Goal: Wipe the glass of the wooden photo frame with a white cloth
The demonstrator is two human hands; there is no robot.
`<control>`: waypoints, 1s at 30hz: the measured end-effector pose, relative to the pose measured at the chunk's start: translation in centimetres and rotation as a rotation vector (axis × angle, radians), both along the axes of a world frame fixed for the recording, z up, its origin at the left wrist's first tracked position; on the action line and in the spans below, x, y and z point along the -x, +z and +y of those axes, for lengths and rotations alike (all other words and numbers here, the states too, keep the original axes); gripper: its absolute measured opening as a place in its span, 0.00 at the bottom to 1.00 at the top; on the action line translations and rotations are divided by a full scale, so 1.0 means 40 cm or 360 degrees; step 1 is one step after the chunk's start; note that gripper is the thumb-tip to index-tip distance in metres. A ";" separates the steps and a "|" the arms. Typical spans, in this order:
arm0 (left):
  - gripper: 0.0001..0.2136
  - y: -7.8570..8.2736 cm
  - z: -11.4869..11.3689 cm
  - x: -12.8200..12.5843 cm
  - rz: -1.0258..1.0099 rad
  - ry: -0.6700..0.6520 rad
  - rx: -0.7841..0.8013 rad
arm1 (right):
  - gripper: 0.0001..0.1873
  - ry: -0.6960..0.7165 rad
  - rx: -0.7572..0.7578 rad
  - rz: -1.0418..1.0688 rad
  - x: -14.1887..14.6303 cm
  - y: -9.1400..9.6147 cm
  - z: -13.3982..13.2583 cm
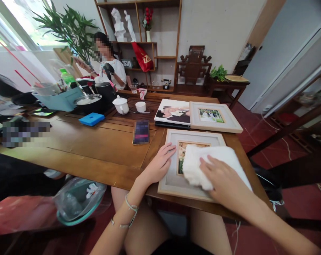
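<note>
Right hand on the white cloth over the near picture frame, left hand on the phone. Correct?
Not quite: the left hand is on the left side of the near picture frame, not on the phone, which lies apart on the table. The head view shows it. The right hand is indeed on the white cloth over that frame.

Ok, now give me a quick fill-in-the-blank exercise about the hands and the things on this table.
1. The right hand lies on a cloth whose colour is ____.
2. The left hand rests on the near picture frame, at its ____ side.
3. The flat, sponge-like block is coloured ____.
4. In this view, the far picture frame lies to the ____ of the photo-topped stack.

Missing words: white; left; blue; right.
</note>
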State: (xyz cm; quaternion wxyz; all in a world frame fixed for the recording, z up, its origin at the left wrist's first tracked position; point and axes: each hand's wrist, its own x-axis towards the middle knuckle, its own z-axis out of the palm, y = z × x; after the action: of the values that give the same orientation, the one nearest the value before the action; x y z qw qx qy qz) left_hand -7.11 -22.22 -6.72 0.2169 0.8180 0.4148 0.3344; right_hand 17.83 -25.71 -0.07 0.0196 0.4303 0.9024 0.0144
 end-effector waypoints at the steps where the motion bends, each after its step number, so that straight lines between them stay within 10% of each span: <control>1: 0.21 -0.002 0.001 0.001 -0.0005 -0.0007 -0.0001 | 0.34 0.0112 0.0112 0.0049 0.017 0.009 -0.030; 8: 0.21 -0.009 0.006 0.007 -0.0054 -0.0065 -0.0017 | 0.33 0.0523 0.0352 0.0371 0.053 0.009 -0.075; 21: 0.20 -0.011 0.005 0.001 -0.0067 -0.0008 -0.0025 | 0.31 -0.0182 -0.0204 0.0035 0.039 -0.019 0.064; 30: 0.20 -0.003 0.007 0.007 -0.0064 -0.0056 0.0033 | 0.37 0.0519 0.0066 0.0104 0.137 0.021 -0.116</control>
State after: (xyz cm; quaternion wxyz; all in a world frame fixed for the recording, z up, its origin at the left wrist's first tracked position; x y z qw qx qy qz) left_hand -7.38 -21.96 -6.83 0.2396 0.8159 0.3994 0.3426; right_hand 12.34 -30.35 0.77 -0.0035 0.2779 0.9605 -0.0152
